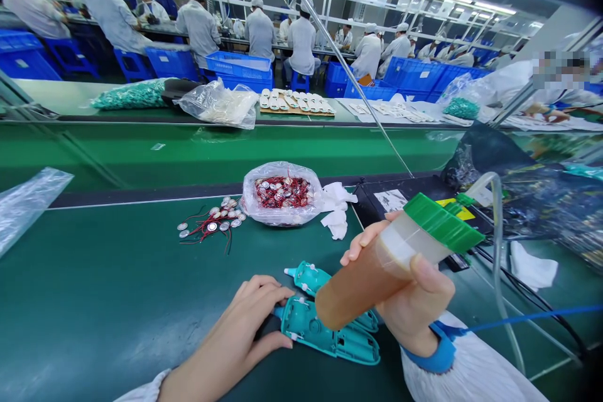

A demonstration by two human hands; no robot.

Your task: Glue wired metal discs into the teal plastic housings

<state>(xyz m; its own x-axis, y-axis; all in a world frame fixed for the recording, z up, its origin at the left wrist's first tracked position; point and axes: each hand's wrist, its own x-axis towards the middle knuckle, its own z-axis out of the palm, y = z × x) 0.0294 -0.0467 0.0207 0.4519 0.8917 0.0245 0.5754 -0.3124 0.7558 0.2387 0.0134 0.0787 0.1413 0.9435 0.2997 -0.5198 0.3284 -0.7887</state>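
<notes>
My right hand (414,301) is wrapped round a large dispensing syringe barrel (372,270) of amber-brown liquid. It is tilted, its green cap (443,223) at the upper right, with a clear hose (498,264) joined to the cap. The lower end of the barrel hangs over a teal plastic housing half (313,326) and hides part of it. My left hand (249,326) grips this half at its narrow end between thumb and fingers. A second teal housing half (308,277) lies just behind, partly covered by the barrel. Both halves show their hollow insides.
Small metal discs with red and black wires (217,220) lie loose beside a plastic bag (282,195) full of them. Crumpled white tissue (336,207) is near the bag. Cables (522,286) run at the right. A green conveyor belt (207,154) crosses behind; people work beyond it.
</notes>
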